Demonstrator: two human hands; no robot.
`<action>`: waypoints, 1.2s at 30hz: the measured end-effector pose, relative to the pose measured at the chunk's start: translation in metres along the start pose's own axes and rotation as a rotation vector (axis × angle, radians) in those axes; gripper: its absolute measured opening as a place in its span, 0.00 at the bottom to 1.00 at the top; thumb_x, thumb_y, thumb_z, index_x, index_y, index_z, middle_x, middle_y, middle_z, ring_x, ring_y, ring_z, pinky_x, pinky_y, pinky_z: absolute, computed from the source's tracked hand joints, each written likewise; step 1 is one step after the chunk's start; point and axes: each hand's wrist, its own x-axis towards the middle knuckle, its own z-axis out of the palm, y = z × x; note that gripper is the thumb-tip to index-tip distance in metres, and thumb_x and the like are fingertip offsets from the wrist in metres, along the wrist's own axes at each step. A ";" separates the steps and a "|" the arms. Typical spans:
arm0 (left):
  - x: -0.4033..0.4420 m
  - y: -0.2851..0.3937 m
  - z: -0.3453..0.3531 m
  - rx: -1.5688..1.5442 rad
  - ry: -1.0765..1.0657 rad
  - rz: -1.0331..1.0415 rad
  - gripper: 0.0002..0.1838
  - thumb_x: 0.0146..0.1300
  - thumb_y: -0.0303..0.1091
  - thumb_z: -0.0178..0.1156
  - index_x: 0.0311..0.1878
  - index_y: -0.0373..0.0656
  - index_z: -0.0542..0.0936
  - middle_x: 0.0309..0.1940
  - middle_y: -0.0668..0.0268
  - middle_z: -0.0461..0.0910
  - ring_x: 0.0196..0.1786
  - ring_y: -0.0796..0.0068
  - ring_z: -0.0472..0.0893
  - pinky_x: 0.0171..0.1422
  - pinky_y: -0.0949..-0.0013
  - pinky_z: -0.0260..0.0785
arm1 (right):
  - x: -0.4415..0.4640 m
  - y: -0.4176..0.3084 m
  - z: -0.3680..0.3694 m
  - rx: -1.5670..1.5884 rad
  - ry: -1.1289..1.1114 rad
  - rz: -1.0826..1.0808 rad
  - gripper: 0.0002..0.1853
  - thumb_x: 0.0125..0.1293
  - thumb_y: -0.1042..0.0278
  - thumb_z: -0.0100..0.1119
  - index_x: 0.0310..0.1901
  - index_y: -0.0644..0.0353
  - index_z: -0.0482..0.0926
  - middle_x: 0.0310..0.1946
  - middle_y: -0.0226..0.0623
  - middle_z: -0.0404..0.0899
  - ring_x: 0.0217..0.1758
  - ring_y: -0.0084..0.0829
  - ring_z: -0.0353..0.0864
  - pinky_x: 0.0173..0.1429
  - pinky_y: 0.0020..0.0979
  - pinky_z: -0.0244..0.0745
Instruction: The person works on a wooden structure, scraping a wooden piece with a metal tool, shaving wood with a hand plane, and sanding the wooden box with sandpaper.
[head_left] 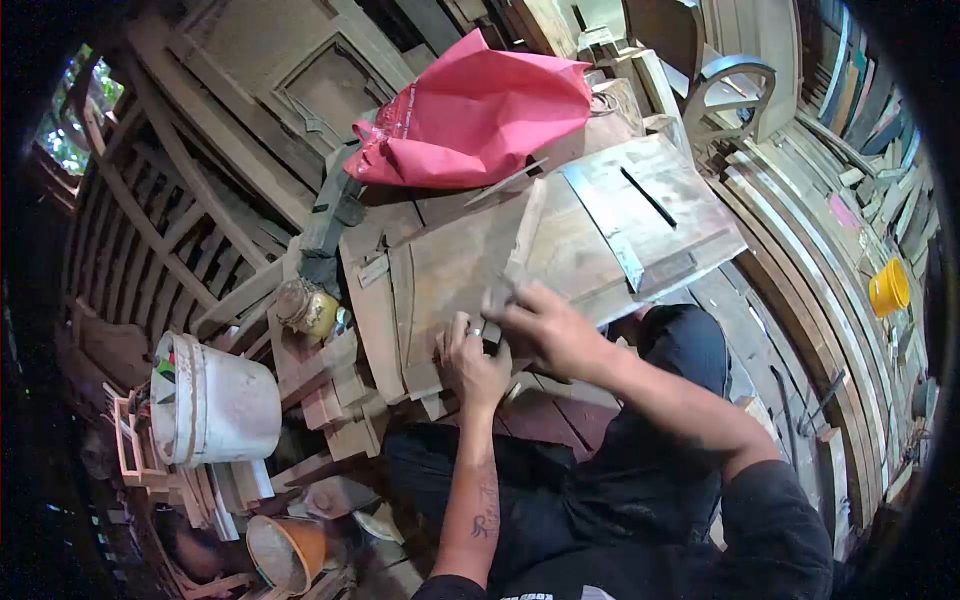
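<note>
At centre frame, the left hand (pixel 474 364) curls around a small, dark, squarish block (pixel 491 342), probably light, stiff and best pinched by its sides, while the right hand (pixel 552 326) bends beside a slim, pale wooden strip (pixel 529 222), its hold too blurred to tell.

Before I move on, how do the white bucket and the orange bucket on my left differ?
The white bucket looks larger; the orange bucket looks smaller. The white bucket shows something green at its mouth, while the orange bucket shows a pale interior, whether lining or contents I can't tell. Both are open-topped, round and off to your left.
</note>
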 end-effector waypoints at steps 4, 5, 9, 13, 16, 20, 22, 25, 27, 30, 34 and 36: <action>0.000 0.008 -0.003 -0.038 -0.018 -0.065 0.16 0.58 0.41 0.75 0.43 0.39 0.86 0.40 0.57 0.77 0.47 0.49 0.78 0.56 0.49 0.68 | 0.010 0.021 -0.006 -0.141 0.095 -0.027 0.32 0.57 0.77 0.70 0.68 0.57 0.82 0.60 0.49 0.79 0.63 0.55 0.77 0.69 0.47 0.76; -0.003 0.008 -0.003 -0.040 -0.022 -0.071 0.16 0.58 0.41 0.75 0.43 0.39 0.86 0.40 0.57 0.77 0.47 0.49 0.78 0.56 0.49 0.68 | 0.011 0.029 -0.006 -0.135 0.142 0.084 0.33 0.55 0.79 0.71 0.67 0.57 0.83 0.56 0.50 0.80 0.60 0.55 0.78 0.65 0.47 0.76; 0.002 0.004 0.000 -0.021 0.005 -0.009 0.17 0.59 0.41 0.74 0.46 0.41 0.88 0.40 0.58 0.77 0.48 0.50 0.78 0.55 0.49 0.68 | -0.006 -0.004 0.001 -0.022 0.015 -0.084 0.35 0.55 0.78 0.68 0.69 0.57 0.82 0.63 0.51 0.77 0.61 0.57 0.77 0.71 0.49 0.77; -0.006 0.001 -0.003 -0.086 -0.052 -0.045 0.18 0.59 0.40 0.74 0.50 0.42 0.88 0.40 0.58 0.76 0.48 0.49 0.78 0.55 0.49 0.69 | 0.008 0.010 -0.014 -0.126 0.064 0.096 0.36 0.56 0.77 0.68 0.71 0.56 0.80 0.62 0.49 0.77 0.63 0.56 0.76 0.71 0.47 0.76; -0.001 0.001 -0.003 -0.053 -0.035 -0.018 0.24 0.59 0.41 0.75 0.59 0.44 0.89 0.40 0.59 0.76 0.48 0.51 0.79 0.55 0.51 0.69 | 0.002 0.004 -0.003 -0.100 0.077 0.044 0.36 0.56 0.74 0.71 0.70 0.55 0.80 0.62 0.49 0.78 0.64 0.56 0.75 0.71 0.46 0.75; -0.006 -0.005 0.000 -0.072 -0.042 -0.023 0.26 0.59 0.42 0.76 0.60 0.44 0.88 0.40 0.59 0.77 0.48 0.52 0.79 0.56 0.52 0.68 | -0.002 0.007 -0.005 -0.106 0.021 -0.058 0.35 0.57 0.72 0.72 0.70 0.55 0.81 0.60 0.49 0.79 0.64 0.57 0.75 0.71 0.49 0.75; -0.006 0.001 -0.003 -0.091 -0.059 -0.065 0.26 0.58 0.41 0.75 0.60 0.43 0.88 0.40 0.59 0.77 0.48 0.52 0.79 0.56 0.52 0.68 | 0.011 0.019 -0.014 -0.124 0.050 0.156 0.36 0.56 0.71 0.73 0.70 0.53 0.81 0.61 0.49 0.79 0.67 0.59 0.75 0.70 0.51 0.76; -0.003 0.002 -0.001 -0.115 -0.030 -0.066 0.25 0.59 0.41 0.75 0.59 0.42 0.87 0.41 0.59 0.77 0.48 0.52 0.78 0.56 0.52 0.68 | 0.003 0.011 -0.003 -0.148 0.054 0.108 0.37 0.54 0.72 0.75 0.70 0.54 0.81 0.61 0.51 0.78 0.67 0.59 0.74 0.72 0.53 0.75; -0.003 -0.001 -0.002 -0.110 -0.027 -0.022 0.22 0.65 0.43 0.74 0.58 0.42 0.87 0.41 0.58 0.77 0.48 0.52 0.78 0.55 0.52 0.67 | -0.007 -0.001 0.003 -0.013 -0.038 -0.004 0.36 0.56 0.73 0.73 0.70 0.53 0.82 0.66 0.51 0.77 0.73 0.60 0.72 0.77 0.53 0.71; -0.005 0.002 -0.005 -0.073 -0.066 -0.051 0.22 0.63 0.41 0.73 0.58 0.41 0.87 0.41 0.58 0.77 0.49 0.51 0.79 0.56 0.51 0.67 | 0.005 0.016 -0.012 -0.159 0.060 0.035 0.32 0.56 0.72 0.73 0.66 0.55 0.84 0.66 0.51 0.78 0.65 0.58 0.74 0.71 0.52 0.75; -0.003 0.000 -0.001 -0.074 -0.010 -0.028 0.23 0.61 0.41 0.74 0.58 0.41 0.87 0.41 0.57 0.77 0.49 0.50 0.79 0.55 0.51 0.68 | 0.004 0.010 -0.002 -0.112 0.106 0.037 0.35 0.54 0.72 0.74 0.68 0.54 0.83 0.67 0.50 0.78 0.64 0.57 0.75 0.68 0.51 0.76; -0.005 0.000 -0.006 -0.055 -0.044 -0.030 0.23 0.62 0.42 0.75 0.57 0.41 0.86 0.41 0.57 0.78 0.49 0.49 0.79 0.54 0.49 0.68 | -0.007 -0.003 0.004 -0.043 -0.048 -0.061 0.37 0.52 0.72 0.76 0.69 0.56 0.82 0.69 0.51 0.77 0.65 0.56 0.75 0.70 0.51 0.76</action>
